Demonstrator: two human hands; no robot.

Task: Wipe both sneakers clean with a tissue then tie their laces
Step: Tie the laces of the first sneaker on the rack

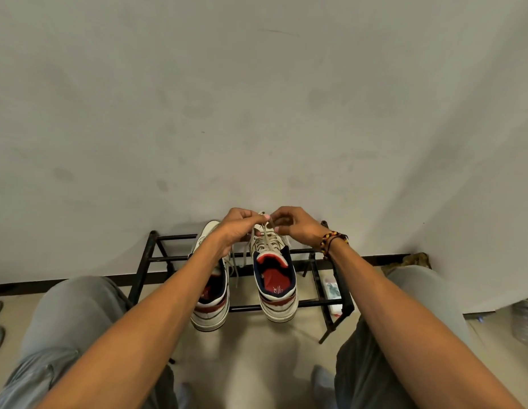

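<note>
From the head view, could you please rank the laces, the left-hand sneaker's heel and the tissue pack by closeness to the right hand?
1. Laces: pinched in the right hand itself, above the right-hand sneaker.
2. Tissue pack: below the hand, at the rack's right end.
3. Left-hand sneaker's heel: lower left, at the rack's front bar.

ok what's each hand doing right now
Left hand: pinching the beige lace of the right-side white sneaker.
Right hand: pinching the same lace.
</note>
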